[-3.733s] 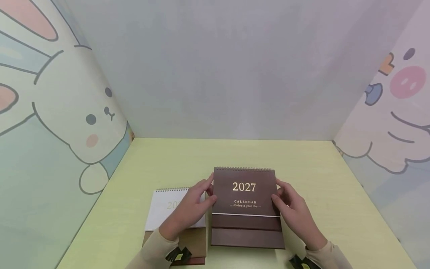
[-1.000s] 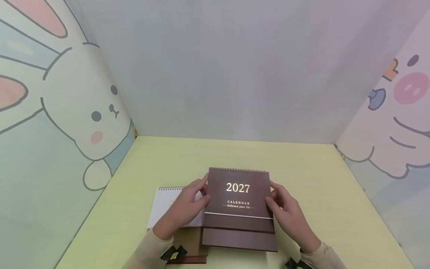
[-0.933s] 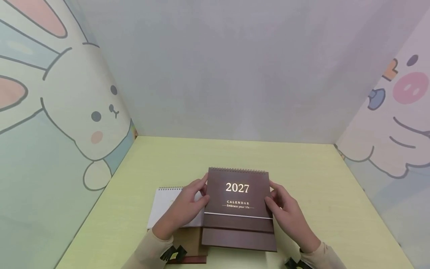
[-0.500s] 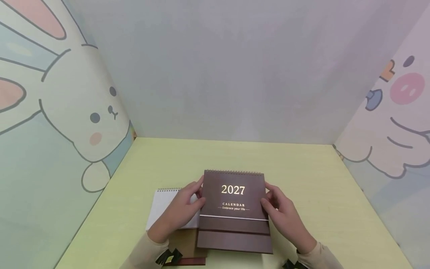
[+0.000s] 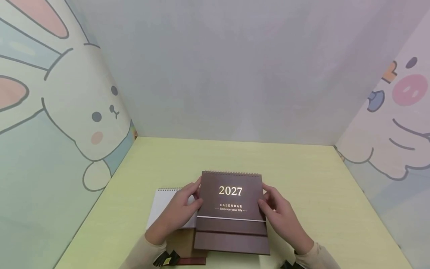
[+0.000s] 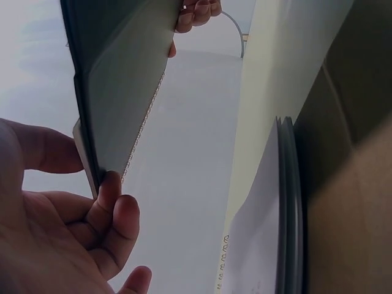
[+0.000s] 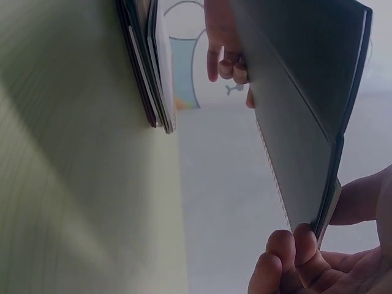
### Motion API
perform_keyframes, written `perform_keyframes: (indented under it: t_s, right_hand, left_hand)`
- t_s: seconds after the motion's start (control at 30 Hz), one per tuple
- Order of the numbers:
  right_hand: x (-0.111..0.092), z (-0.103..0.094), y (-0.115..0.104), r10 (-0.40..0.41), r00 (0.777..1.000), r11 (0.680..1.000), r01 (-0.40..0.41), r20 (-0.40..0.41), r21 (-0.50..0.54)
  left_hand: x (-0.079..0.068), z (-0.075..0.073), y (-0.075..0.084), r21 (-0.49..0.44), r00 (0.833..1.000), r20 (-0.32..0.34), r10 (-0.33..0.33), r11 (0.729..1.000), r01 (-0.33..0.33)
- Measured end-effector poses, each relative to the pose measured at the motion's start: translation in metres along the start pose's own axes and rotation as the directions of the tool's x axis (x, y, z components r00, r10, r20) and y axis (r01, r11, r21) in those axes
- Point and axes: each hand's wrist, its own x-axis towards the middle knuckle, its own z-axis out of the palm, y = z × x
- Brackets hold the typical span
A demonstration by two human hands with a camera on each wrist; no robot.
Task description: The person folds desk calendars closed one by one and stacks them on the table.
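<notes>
A dark brown 2027 desk calendar (image 5: 231, 220), spiral-bound along its top edge, is held up between both hands with its cover facing the head camera. My left hand (image 5: 178, 209) pinches its left edge, thumb on the front and fingers behind. On the opposite edge my right hand (image 5: 283, 215) grips it the same way. Both wrist views show the plain back of the calendar (image 6: 131, 79) raised above the table, with fingertips (image 7: 304, 239) pressed against the back. Below and left lies a white-covered spiral calendar (image 5: 164, 201), partly hidden by my left hand and the brown calendar.
The white calendar lies on a stack with a tan cardboard-coloured layer (image 5: 183, 243) and a dark red edge (image 5: 191, 261) beneath. The pale yellow-green table (image 5: 302, 164) ends at a grey back wall (image 5: 235, 74). Side walls carry cartoon animals.
Both hands have carried the brown calendar left and slightly nearer to me, so it now covers more of the white calendar. The grip on each edge looks the same.
</notes>
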Motion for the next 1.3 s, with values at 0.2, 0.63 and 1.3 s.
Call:
perform_keyframes:
  t_s: [0.2, 0.63, 1.3]
  right_hand:
    - [0.001, 0.002, 0.002, -0.018, 1.0, 1.0, 0.018, 0.014, 0.005]
    - [0.002, 0.005, -0.002, 0.027, 0.998, 1.0, -0.028, 0.062, 0.011]
    - [0.002, 0.019, -0.006, 0.036, 0.992, 0.998, -0.041, 0.121, 0.042]
  left_hand:
    - [-0.002, -0.002, -0.004, -0.011, 1.0, -0.001, 0.008, 1.0, -0.008]
    - [-0.008, -0.005, -0.003, -0.051, 1.0, -0.013, -0.01, 0.999, 0.009]
    - [-0.021, -0.016, -0.01, -0.014, 0.998, -0.042, -0.048, 0.999, 0.047]
